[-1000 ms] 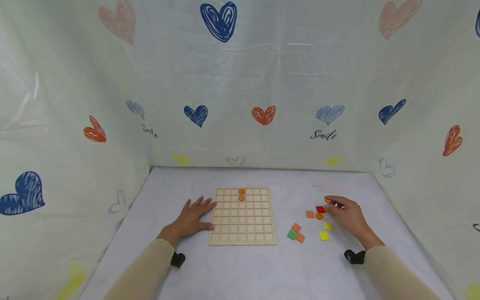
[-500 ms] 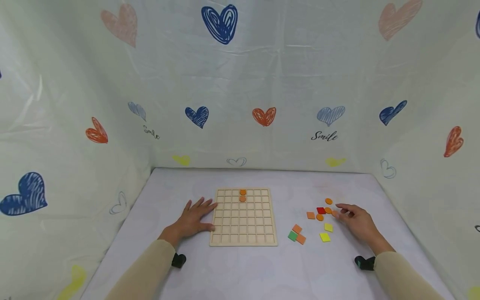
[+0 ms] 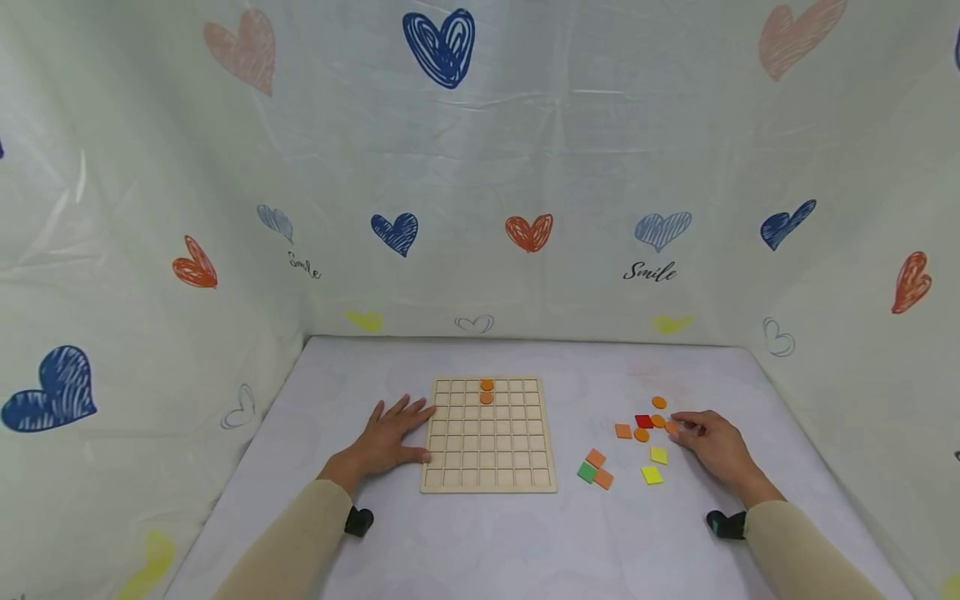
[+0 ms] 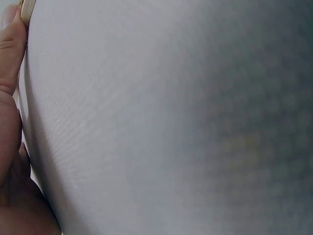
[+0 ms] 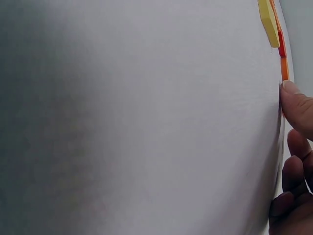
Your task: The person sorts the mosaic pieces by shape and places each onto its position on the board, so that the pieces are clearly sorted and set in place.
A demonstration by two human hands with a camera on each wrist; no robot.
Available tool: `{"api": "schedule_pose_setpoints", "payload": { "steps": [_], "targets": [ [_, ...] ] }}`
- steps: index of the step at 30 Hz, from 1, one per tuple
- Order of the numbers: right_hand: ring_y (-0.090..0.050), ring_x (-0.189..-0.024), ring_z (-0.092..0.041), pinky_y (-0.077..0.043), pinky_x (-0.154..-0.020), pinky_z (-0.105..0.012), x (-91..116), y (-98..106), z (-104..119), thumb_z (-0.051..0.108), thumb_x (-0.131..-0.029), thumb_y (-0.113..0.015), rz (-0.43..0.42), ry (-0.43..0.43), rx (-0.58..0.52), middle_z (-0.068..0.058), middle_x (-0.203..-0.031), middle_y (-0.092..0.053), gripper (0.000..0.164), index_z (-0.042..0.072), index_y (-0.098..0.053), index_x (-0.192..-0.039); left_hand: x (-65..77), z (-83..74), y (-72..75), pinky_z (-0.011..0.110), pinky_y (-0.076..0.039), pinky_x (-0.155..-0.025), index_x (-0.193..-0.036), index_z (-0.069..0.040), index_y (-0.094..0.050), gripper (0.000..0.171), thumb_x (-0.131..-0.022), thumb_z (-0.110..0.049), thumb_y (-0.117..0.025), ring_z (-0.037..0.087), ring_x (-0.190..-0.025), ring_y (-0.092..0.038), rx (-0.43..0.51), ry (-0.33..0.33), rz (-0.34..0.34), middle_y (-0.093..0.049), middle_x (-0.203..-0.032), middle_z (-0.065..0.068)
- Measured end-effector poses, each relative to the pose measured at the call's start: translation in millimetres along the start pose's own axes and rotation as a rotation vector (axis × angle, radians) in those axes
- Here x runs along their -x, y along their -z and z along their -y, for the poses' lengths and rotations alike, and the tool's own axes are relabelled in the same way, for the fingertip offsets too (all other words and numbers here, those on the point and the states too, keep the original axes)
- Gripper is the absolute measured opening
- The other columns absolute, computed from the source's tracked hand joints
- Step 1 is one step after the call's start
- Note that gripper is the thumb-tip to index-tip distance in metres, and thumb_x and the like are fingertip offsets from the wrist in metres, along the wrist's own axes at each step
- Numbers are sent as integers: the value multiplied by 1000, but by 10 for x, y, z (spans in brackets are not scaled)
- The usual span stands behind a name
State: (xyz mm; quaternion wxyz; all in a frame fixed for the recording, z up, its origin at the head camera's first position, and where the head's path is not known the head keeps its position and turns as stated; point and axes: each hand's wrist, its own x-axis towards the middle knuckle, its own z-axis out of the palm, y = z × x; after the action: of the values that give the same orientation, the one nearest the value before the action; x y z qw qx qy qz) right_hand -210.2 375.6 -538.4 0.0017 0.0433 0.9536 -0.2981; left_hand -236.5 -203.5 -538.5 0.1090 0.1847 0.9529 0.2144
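My left hand (image 3: 386, 435) lies spread, its thumb and fingertips touching the left edge of a square wooden grid board (image 3: 487, 450). A bright orange disc (image 3: 487, 385) sits in the board's top row, with a paler orange disc (image 3: 487, 399) in the cell below it. To the right, my right hand (image 3: 712, 446) holds a light orange disc (image 3: 671, 427) at the table between thumb and forefinger. In the right wrist view the thumb (image 5: 296, 105) partly covers it. Other bright orange discs (image 3: 658, 402) and a red square tile (image 3: 643, 422) lie just left of that hand.
Two yellow square tiles (image 3: 652, 475) lie in front of the discs. A green square tile (image 3: 587, 472) touches two orange square tiles (image 3: 603, 478) nearer the board, and another orange square tile (image 3: 623, 431) lies behind. A heart-printed sheet (image 3: 480, 167) hangs around the table.
My right hand has let go of a bright orange disc at the back, drawn back to the right, then closed in on the light orange disc. The left hand stays put.
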Motion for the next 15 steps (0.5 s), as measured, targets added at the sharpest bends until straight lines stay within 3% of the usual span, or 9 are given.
{"api": "schedule_pose_setpoints", "payload": {
  "steps": [15],
  "targets": [
    [-56,-96,-30,-48,-79,-36,-7,-25,-21,22,-97,-77,-11,-19,-8,-17,-111,-68,36,-1,-73,-124,9,-7,1,67,0,-130,-163,-22,-43,91,-87,-57,-79,39,-163,-16,-2,7,5,-34,-172,9]
  ]
}}
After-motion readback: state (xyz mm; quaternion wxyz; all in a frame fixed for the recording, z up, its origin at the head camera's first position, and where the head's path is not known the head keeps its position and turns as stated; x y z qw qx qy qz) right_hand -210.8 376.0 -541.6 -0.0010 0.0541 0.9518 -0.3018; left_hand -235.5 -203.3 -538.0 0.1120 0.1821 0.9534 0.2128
